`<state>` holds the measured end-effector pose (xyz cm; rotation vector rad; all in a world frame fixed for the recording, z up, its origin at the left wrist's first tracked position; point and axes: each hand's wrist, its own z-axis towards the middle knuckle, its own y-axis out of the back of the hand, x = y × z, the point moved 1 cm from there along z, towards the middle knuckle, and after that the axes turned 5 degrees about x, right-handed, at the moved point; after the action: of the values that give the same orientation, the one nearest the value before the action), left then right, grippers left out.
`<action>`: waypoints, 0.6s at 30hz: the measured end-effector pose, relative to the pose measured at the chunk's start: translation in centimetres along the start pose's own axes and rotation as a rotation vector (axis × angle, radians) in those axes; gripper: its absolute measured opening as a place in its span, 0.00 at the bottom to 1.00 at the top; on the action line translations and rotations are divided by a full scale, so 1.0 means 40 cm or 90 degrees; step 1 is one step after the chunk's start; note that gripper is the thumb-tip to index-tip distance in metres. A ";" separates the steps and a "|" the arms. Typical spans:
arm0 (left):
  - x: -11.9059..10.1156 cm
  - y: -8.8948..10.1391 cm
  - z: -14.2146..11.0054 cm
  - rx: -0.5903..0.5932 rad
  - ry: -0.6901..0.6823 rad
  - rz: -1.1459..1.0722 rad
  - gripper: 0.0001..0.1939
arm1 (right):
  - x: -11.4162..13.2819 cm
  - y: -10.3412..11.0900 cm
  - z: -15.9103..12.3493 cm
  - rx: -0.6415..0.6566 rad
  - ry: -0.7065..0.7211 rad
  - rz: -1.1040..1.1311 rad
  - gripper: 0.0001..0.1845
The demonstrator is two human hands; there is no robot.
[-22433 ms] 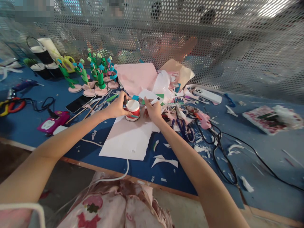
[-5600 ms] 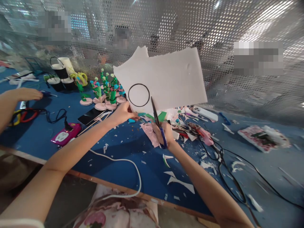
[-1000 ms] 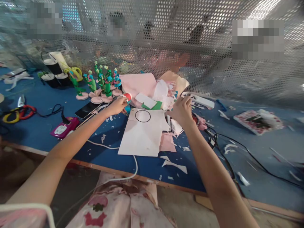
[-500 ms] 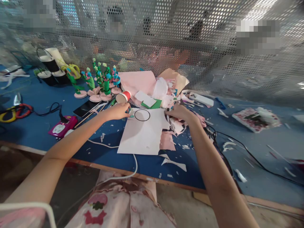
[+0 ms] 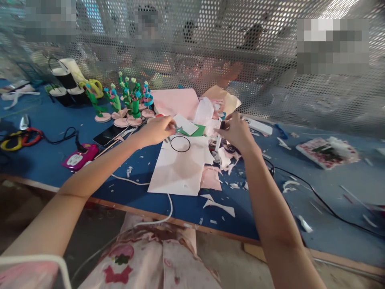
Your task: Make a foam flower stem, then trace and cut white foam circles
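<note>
A sheet of white paper point(image 5: 180, 172) lies on the blue table, with a black circle outline point(image 5: 180, 151) near its top edge. My right hand point(image 5: 237, 130) is raised above the scraps right of the sheet, its fingers closed on a marker pen point(image 5: 222, 126) with a black end upward. Over the paper's upper left corner hovers my left hand point(image 5: 161, 129), thumb and fingers pinched together. What it holds, if anything, I cannot make out. Behind the paper are a green sheet point(image 5: 198, 130) and a small white card point(image 5: 186, 124).
Several paper-flower stands point(image 5: 134, 108) are at the back left, near a black phone point(image 5: 110, 135), a magenta power socket point(image 5: 80, 156) and scissors point(image 5: 30, 137). Paper scraps point(image 5: 219, 206) and a black cable point(image 5: 319, 204) lie to the right. A perforated metal screen point(image 5: 192, 60) rises behind.
Both hands have lifted from the paper's upper edge. My right hand has raised the marker, and my left hand now covers most of the red-and-white cup-like thing.
</note>
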<state>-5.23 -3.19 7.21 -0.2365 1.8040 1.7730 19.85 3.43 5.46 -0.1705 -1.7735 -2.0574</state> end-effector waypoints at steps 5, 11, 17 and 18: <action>-0.052 -0.068 0.121 0.045 -0.125 -0.157 0.22 | 0.027 0.008 -0.005 -0.137 0.021 0.354 0.29; -0.099 -0.119 0.174 0.103 -0.163 -0.147 0.11 | 0.050 -0.001 -0.012 -0.100 0.051 0.518 0.35; -0.062 -0.075 0.149 0.216 -0.109 -0.121 0.05 | 0.034 0.015 -0.007 -0.081 0.072 0.533 0.41; -0.048 -0.065 0.148 0.213 -0.087 -0.133 0.05 | 0.029 0.014 -0.003 -0.088 0.070 0.526 0.41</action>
<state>-0.68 1.69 6.36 -0.1576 1.8670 1.2915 19.03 3.01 6.35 -0.6873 -1.1911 -1.5287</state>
